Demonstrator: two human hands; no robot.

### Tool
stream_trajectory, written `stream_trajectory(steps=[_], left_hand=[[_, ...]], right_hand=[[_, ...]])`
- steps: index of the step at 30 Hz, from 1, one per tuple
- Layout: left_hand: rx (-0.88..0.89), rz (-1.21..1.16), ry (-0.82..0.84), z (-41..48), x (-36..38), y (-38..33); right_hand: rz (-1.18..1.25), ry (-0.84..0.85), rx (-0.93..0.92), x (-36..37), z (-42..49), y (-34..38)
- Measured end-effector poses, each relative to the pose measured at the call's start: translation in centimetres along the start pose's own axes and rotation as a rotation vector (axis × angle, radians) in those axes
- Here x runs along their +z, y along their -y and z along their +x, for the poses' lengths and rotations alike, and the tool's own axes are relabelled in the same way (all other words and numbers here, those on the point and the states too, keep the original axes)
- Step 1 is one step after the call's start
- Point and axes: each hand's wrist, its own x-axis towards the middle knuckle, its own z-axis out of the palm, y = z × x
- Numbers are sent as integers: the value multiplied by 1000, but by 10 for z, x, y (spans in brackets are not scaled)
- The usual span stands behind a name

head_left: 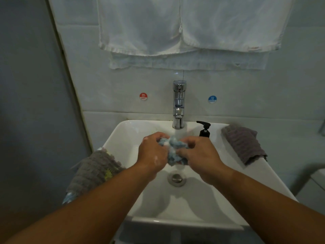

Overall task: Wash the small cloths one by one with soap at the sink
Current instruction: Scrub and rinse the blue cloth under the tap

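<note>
Left hand, right hand grip cloth, wadded shapeless

blue cloth: partly under fingers | soap bottle: body behind right hand | towels: tops cropped

The person's arms are showing bare along their whole visible length: the bare left forearm and the bare right forearm are running uncovered to the wrists. Small white flecks of soap foam are clinging to the back of the bare left hand, near its wrist and knuckles. The bare right hand is showing plain skin across its back.
</note>
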Motion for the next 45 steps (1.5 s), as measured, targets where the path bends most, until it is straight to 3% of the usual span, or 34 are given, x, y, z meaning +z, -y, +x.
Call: stream_trajectory(steps=[4, 9, 14, 18, 20, 22, 24, 27, 31, 35, 40, 43, 45], left_hand=[[30, 1, 112, -11, 9, 1], [-7, 49, -12, 1, 5, 6], [38, 4, 138, -12, 12, 9], [5, 9, -38, -5, 7, 8], [25, 41, -72, -5, 6, 9], [73, 82, -3, -11, 6, 9], [99, 94, 105, -20, 8, 10], [88, 103, 101, -19, 5, 11], [69, 56, -15, -13, -1, 12], [60, 4, 175, -29, 4, 6], [61, -146, 335, -37, 3, 2], [33, -132, 228, -30, 0, 1], [16, -129, 108, -21, -1, 2]], right_hand=[[8, -97, 39, -9, 9, -8], [-114, 43, -29, -1, -1, -10], [-60, -121, 65, -11, 14, -17], [-164, 20, 51, -1, 3, -23], [-211, 2, -31, -3, 2, -16], [-178, -76, -58, -8, 6, -13], [-65, -106, 27, -12, 9, -16], [-95, 6, 106, -7, 0, -24], [-263, 70, -36, -6, -10, -16], [-8, -51, 38, -13, -1, -16], [143, -67, 129, -12, 3, -24], [237, -65, 124, -13, -1, -15], [231, 22, 125, -12, -7, -11]])
